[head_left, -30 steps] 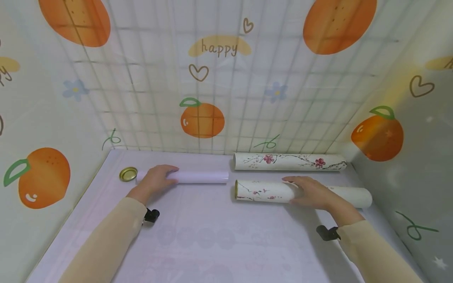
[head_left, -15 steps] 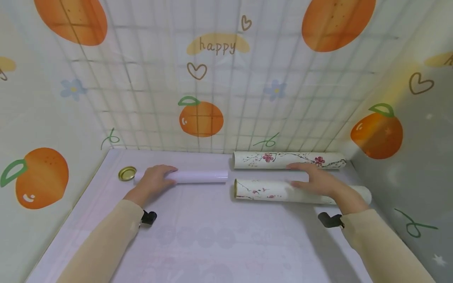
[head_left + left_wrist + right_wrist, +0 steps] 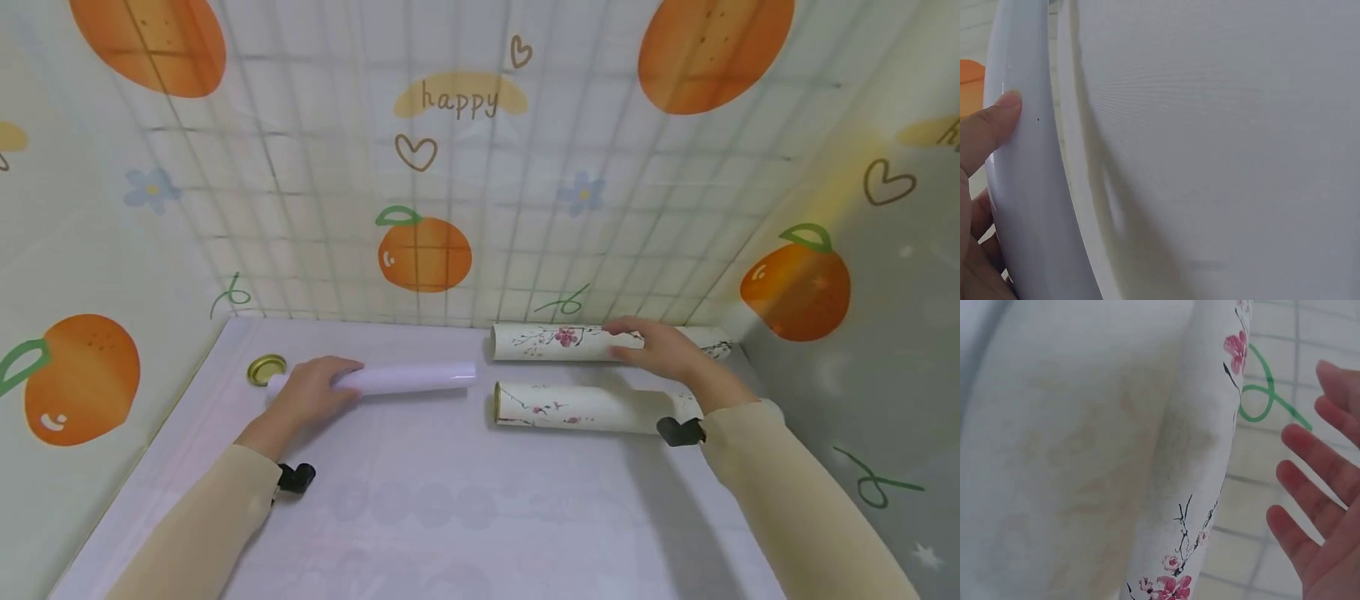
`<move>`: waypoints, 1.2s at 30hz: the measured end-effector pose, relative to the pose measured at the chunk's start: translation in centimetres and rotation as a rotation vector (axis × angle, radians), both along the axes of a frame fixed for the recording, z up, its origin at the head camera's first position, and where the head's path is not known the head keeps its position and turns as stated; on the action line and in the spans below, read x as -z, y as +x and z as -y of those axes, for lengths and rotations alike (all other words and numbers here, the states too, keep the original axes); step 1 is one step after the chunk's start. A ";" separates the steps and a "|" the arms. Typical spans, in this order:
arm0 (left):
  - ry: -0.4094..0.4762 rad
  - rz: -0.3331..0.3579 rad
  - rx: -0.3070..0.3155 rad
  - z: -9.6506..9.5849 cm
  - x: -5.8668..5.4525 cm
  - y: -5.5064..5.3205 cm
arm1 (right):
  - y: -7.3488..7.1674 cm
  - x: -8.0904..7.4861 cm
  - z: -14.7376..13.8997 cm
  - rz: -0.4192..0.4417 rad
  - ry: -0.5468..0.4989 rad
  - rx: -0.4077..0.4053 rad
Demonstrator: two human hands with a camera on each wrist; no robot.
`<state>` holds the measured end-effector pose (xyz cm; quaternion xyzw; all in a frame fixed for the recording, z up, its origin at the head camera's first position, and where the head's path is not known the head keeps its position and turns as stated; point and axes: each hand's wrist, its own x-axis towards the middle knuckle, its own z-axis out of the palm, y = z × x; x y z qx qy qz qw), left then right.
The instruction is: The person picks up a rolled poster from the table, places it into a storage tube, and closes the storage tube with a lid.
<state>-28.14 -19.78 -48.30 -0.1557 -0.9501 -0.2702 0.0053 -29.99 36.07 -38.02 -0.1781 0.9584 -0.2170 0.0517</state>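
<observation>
- On the left part of the table (image 3: 465, 500), the left hand (image 3: 313, 390) grasps a smooth pale lilac roll (image 3: 412, 377); in the left wrist view the thumb presses one side, with other fingers bent round behind.
- The roll lies nearly level, its right end slightly higher in the head view; a shadow falls on the table below it.
- A gold-coloured round lid (image 3: 258, 371) sits at the roll's left end; whether the two touch cannot be told.
- The right hand (image 3: 660, 346) is at the rear flowered tube (image 3: 543, 342), holding nothing; its fingers are extended and spread, and in the right wrist view they appear beside the tube with a gap between.
- The rear flowered tube lies crosswise along the back edge of the table, white with pink blossoms and dark branches.
- The front flowered tube (image 3: 577, 407) lies just before it, roughly parallel, with a gold rim at its left end; the right sleeve (image 3: 787, 492) covers its right portion.
- Behind the table stands a cloth backdrop (image 3: 480, 183) printed with oranges, hearts and "happy".
</observation>
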 end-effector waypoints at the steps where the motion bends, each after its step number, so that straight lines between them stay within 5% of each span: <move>1: 0.004 0.007 -0.010 0.0 -0.1 0.2 | -0.4 0.0 0.0 0.005 0.001 0.003; 7: 0.047 -0.008 -0.013 0.3 -0.7 1.5 | -2.5 0.3 0.3 0.048 -0.032 0.016; 20: 0.098 -0.095 0.048 0.5 -1.0 3.0 | -4.7 1.2 1.5 0.110 -0.009 0.013; 36: 0.117 -0.129 0.051 1.0 -1.4 3.6 | -5.9 3.2 1.4 0.166 0.007 0.021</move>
